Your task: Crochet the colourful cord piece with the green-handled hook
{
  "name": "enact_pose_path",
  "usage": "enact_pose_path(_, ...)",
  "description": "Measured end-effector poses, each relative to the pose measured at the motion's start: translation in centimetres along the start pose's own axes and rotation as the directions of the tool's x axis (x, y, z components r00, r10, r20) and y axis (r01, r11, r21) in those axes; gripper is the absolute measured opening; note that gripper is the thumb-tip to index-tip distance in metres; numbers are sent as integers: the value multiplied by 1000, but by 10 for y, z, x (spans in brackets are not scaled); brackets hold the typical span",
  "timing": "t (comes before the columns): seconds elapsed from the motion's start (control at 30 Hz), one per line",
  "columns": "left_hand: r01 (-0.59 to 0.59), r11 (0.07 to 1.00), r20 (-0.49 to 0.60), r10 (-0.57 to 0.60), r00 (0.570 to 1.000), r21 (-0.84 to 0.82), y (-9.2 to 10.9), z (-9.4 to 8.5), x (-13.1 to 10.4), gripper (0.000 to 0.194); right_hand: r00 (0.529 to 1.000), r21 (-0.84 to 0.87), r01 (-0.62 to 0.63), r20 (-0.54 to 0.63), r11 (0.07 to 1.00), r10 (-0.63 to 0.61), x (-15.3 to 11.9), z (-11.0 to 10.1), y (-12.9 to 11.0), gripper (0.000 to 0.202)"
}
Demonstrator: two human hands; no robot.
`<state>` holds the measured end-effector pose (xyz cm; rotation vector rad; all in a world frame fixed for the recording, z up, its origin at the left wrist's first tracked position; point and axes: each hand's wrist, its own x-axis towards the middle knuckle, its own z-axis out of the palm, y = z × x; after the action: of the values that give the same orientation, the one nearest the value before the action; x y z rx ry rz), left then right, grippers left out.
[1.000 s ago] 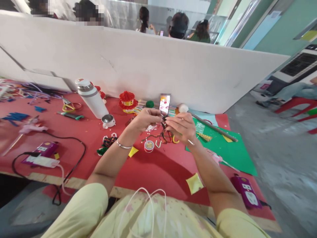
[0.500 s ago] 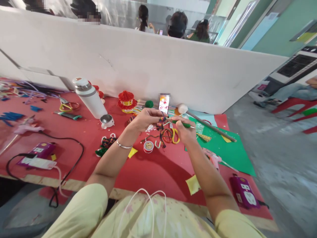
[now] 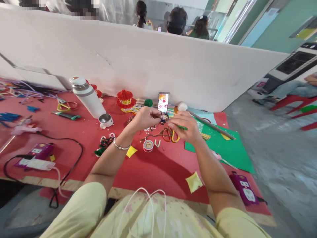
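My left hand (image 3: 148, 118) is closed on a small dark piece of multicoloured yarn work (image 3: 163, 119), mostly hidden by the fingers. Close on its right, my right hand (image 3: 184, 125) grips a green-handled crochet hook (image 3: 182, 127), whose tip is too small to make out at the yarn. Under the hands lie red and yellow scissors (image 3: 175, 137) and a loose strand of yarn. A spool (image 3: 148, 145) stands nearer to me. Behind the hands a lit phone (image 3: 163, 102) leans against the white partition.
At the left are a white flask (image 3: 89, 100), a metal-lined cup (image 3: 106, 121), a glue gun (image 3: 26, 127) and a purple power box (image 3: 37, 152). A grey rod (image 3: 213, 125) crosses a green sheet (image 3: 229, 152) at the right. Another purple box (image 3: 244, 188) sits near the right edge.
My right hand has turned and covers more of the hook. The yarn piece is drawn up between my fingers, and its hanging part no longer shows over the scissors.
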<state>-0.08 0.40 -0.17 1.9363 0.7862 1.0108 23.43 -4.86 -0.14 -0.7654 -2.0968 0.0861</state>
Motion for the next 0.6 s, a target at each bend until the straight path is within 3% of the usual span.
enact_pose_path(0.13,10,1000,-45,-12,999,-30,-8,4,0,7,992,-257,96,-60,962,-115,-6,8,-6,12)
enact_pose_path(0.3,43,986,-54,-52,997,-162,-8,4,-2,16,968,-263,122,-179,957,-173,-12,18,-8,20)
enact_pose_path(0.47,28,985,-70,-40,997,-168,-1,6,-3,9,977,-63,6,-212,998,-19,-10,14,-12,14)
enact_pose_path(0.6,19,980,-40,-27,999,-199,4,6,-4,7,946,199,-182,-233,963,227,-10,7,-15,15)
